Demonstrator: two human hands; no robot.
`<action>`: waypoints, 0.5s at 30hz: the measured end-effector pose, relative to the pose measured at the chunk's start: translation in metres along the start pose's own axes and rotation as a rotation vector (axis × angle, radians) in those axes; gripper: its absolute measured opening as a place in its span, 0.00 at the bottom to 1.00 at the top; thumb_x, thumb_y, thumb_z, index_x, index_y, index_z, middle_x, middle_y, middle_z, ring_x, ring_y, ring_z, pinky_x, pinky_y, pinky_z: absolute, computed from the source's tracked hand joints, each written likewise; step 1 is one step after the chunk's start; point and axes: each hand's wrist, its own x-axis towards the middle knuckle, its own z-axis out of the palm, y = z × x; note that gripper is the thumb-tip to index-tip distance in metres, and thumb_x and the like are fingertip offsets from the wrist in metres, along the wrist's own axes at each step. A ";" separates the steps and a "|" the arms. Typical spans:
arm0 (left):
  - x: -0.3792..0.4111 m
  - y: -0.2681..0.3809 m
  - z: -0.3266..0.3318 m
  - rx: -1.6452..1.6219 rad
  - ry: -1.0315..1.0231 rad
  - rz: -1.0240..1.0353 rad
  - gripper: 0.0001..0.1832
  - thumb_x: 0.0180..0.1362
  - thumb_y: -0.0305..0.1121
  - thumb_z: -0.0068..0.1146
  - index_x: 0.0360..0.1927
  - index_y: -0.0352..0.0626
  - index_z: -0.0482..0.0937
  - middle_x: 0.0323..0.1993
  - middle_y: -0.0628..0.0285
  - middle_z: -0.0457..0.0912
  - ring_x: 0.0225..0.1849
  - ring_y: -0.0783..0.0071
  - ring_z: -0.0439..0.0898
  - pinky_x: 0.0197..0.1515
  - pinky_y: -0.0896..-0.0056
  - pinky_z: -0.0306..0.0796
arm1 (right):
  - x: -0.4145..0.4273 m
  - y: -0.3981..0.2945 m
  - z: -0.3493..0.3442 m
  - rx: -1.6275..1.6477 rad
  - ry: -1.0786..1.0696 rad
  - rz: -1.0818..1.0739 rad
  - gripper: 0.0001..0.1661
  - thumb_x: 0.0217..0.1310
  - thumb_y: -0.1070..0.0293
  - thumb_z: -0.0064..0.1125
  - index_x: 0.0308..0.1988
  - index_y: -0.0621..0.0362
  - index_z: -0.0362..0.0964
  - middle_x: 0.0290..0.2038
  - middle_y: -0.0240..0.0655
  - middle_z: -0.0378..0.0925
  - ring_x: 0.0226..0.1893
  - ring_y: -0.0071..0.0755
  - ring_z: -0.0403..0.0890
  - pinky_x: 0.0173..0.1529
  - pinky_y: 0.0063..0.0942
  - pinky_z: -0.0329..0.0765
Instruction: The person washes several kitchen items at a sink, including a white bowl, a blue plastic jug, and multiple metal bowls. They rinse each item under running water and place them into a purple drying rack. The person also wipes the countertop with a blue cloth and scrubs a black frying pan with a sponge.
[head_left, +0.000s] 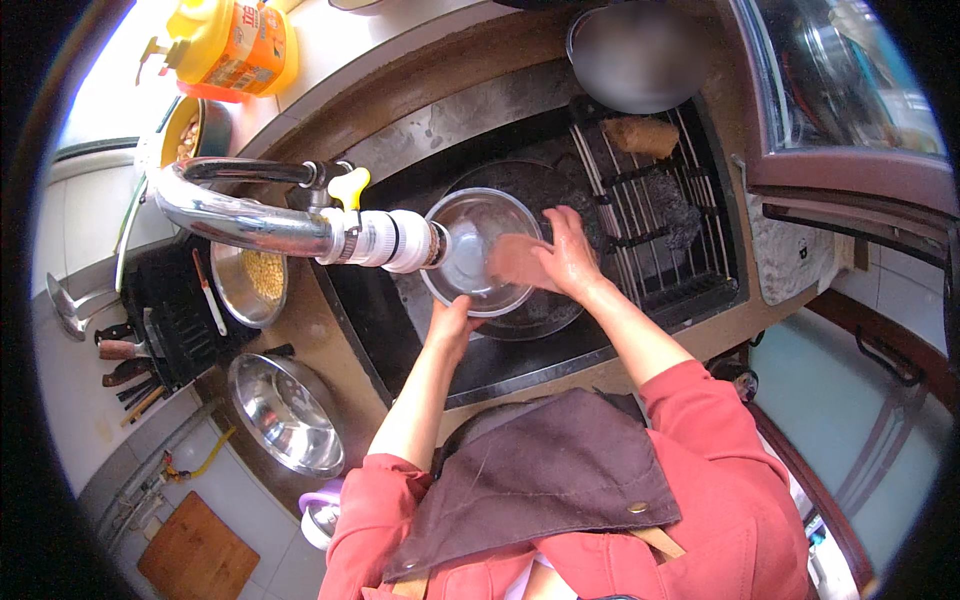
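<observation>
A round shiny bowl (471, 232) is over the dark sink (360, 300), below the faucet's white nozzle (409, 238). My left hand (450, 326) grips its near rim, with the thumb on top and the fingers mostly hidden beneath. In my right hand (571, 251) is a brownish-pink scrubbing pad (521, 261), blurred, which reaches over the right side of the bowl. The thumb lies on the pad, and the other fingers are raised apart beyond the rim. Beneath the bowl, a larger round vessel (555, 319) shows in the sink.
A slatted rack (637, 217) spans the sink's right side, bearing a brown sponge (641, 137) and a steel-wool scrubber (673, 206). On the left stand a bowl of yellow beans (264, 274), a steel basin (285, 416) and a knife rack (180, 300). An open cabinet door (862, 176) juts in at right.
</observation>
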 end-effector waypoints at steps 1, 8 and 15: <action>-0.007 0.000 0.005 -0.032 -0.013 0.050 0.31 0.51 0.22 0.41 0.60 0.50 0.51 0.53 0.54 0.65 0.47 0.60 0.74 0.38 0.61 0.76 | -0.001 0.008 0.003 -0.004 -0.005 0.088 0.36 0.44 0.61 0.62 0.52 0.64 0.59 0.53 0.54 0.60 0.53 0.55 0.65 0.55 0.39 0.66; 0.000 -0.020 0.034 0.125 0.095 0.508 0.42 0.43 0.18 0.40 0.64 0.53 0.42 0.58 0.56 0.58 0.57 0.60 0.64 0.48 0.60 0.71 | -0.032 0.003 0.098 1.588 -0.239 1.146 0.17 0.49 0.58 0.62 0.39 0.54 0.71 0.35 0.31 0.77 0.30 0.34 0.78 0.26 0.31 0.74; 0.015 0.009 -0.028 0.526 -0.194 0.330 0.49 0.41 0.15 0.39 0.66 0.59 0.34 0.60 0.55 0.56 0.60 0.58 0.60 0.50 0.60 0.70 | -0.001 0.019 0.068 0.745 -0.149 0.531 0.18 0.49 0.66 0.59 0.40 0.65 0.71 0.29 0.39 0.76 0.19 0.31 0.77 0.15 0.26 0.69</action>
